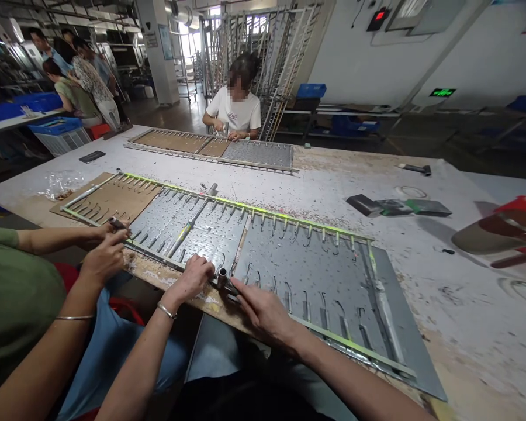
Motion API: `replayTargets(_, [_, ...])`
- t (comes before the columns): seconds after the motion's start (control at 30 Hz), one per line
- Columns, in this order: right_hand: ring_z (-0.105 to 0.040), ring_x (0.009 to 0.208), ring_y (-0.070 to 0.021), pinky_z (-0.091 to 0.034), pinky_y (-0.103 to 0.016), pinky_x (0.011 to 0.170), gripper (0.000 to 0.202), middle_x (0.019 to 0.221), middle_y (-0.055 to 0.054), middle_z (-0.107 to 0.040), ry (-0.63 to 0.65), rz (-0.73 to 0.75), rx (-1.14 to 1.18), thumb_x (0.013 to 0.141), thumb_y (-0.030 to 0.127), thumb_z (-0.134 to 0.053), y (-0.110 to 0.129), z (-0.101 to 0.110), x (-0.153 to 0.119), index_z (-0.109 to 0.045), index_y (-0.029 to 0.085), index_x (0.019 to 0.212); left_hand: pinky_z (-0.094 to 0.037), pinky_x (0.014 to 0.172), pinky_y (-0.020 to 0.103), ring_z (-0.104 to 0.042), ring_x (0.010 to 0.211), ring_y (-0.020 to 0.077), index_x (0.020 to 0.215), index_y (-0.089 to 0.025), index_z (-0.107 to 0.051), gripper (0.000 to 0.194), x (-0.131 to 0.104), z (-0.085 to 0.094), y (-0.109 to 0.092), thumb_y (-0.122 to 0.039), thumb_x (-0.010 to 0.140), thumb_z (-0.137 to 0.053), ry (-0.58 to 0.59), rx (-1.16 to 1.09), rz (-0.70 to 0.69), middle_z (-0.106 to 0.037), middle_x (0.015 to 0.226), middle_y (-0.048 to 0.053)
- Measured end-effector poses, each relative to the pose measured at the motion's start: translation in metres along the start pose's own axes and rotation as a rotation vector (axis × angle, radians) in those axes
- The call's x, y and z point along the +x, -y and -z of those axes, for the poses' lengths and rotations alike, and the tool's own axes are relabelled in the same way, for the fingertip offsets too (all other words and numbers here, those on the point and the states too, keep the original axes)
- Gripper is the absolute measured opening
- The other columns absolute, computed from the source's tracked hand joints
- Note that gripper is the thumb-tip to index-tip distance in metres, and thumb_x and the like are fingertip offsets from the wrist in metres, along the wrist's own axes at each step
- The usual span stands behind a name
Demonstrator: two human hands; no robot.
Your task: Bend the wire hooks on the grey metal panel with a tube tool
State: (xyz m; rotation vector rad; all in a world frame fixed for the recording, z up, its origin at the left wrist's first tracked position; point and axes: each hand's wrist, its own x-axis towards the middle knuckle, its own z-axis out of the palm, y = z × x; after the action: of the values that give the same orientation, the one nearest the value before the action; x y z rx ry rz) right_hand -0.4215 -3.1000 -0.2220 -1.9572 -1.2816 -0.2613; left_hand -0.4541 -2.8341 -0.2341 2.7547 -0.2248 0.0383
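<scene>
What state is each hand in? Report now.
Left hand: fingers curled at the metal frame; grip unclear.
Right hand: closed on a hammer-like tool.

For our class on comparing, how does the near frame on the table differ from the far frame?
The near frame has bright yellow-green edges; the far frame looks dull. Brown board under the near frame stops short of its crossbar; under the far frame, it reaches past. Both are long, laid flat, and fitted with pegs.
</scene>
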Motion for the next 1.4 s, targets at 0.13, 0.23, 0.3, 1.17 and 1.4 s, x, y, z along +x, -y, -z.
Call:
replayTargets(0.13, [-0.066, 0.087, -0.0242, -0.056, -0.032, 0.076, 0.043, 0.104, -0.012, -0.067, -0.101, -0.015, 0.030, 0.116, 0.026, -0.034, 0.000, -0.001, -0.002, -0.040, 0.017, 0.158, -0.037, 0.090, 0.035, -0.048, 0.103, 0.0238, 0.099, -0.022, -0.063, 0.022, -0.001, -0.002, 0.002, -0.008, 0.098, -0.047, -0.024, -0.017, 0.003, -0.059, 0.099, 0.005])
replayTargets(0.23, [-0.066, 0.078, -0.0235, -0.056, -0.030, 0.069, 0.044, 0.094, -0.011, -0.066, -0.059, 0.001, -0.012, 0.116, 0.025, -0.030, 0.001, -0.003, -0.004, -0.044, 0.015, 0.156, -0.038, 0.090, 0.037, -0.048, 0.102, 0.0248, 0.097, -0.021, -0.063, 0.020, -0.001, -0.003, 0.003, -0.008, 0.095, -0.048, -0.028, -0.051, -0.004, -0.059, 0.098, 0.006])
replayTargets(0.3, [-0.065, 0.069, -0.0223, -0.055, -0.028, 0.063, 0.042, 0.086, -0.009, -0.066, 0.024, 0.008, -0.031, 0.116, 0.027, -0.030, 0.002, -0.001, -0.003, -0.052, 0.014, 0.150, -0.039, 0.090, 0.038, -0.049, 0.100, 0.0249, 0.094, -0.021, -0.063, 0.020, -0.001, -0.004, 0.004, -0.007, 0.093, -0.049, -0.041, -0.073, -0.010, -0.059, 0.096, 0.006])
replayTargets(1.17, [-0.058, 0.071, -0.0206, -0.044, -0.027, 0.061, 0.046, 0.086, -0.006, -0.058, -0.065, 0.095, -0.177, 0.115, 0.019, -0.035, 0.012, 0.007, -0.002, -0.033, 0.014, 0.160, -0.046, 0.089, 0.034, -0.056, 0.093, 0.0208, 0.084, -0.023, -0.063, 0.009, -0.007, 0.012, 0.006, -0.020, 0.092, -0.060, -0.126, -0.359, -0.069, -0.065, 0.087, 0.003])
replayTargets(1.4, [-0.050, 0.059, -0.0196, -0.031, -0.030, 0.050, 0.043, 0.077, -0.002, -0.051, 0.027, 0.120, -0.299, 0.116, 0.020, -0.027, 0.016, 0.012, -0.005, -0.037, 0.016, 0.157, -0.045, 0.090, 0.035, -0.056, 0.093, 0.0208, 0.084, -0.023, -0.064, 0.010, -0.008, 0.011, 0.006, -0.022, 0.094, -0.060, -0.132, -0.351, -0.079, -0.065, 0.087, 0.002])
